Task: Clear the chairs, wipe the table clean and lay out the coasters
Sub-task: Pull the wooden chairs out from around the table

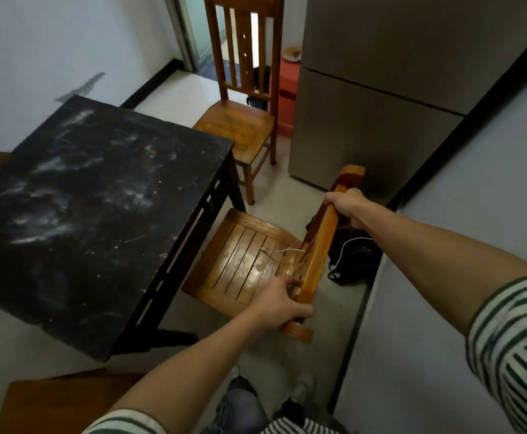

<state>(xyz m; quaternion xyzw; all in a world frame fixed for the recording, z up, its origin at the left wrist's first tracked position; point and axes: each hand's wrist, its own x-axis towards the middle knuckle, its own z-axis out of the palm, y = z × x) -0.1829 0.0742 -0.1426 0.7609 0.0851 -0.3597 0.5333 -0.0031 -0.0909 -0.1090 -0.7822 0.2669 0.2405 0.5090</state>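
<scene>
**Chair (246, 264) beside the table, held at its back rail by both hands**

Nearest the camera, striped sleeves frame the view, and a brown wooden surface (61, 402) shows at the lower left. The left hand (279, 303) curls its fingers round the near end of the chair's top rail (318, 245). The right hand (348, 208) grips the far end of the same rail.

The slatted seat sits just beside the right edge of the table (99, 198). A thin white cable (279, 250) lies across the back of the seat. Behind the chair back, a black bag (354, 258) rests on the floor with a loop of white cord on it.

The table top is black, streaked with white smears and pale specks.

Beyond its far right corner stands a second chair (237, 126) with a tall slatted back, next to a grey fridge (381, 104). A red cabinet (287, 92) shows behind them.
</scene>
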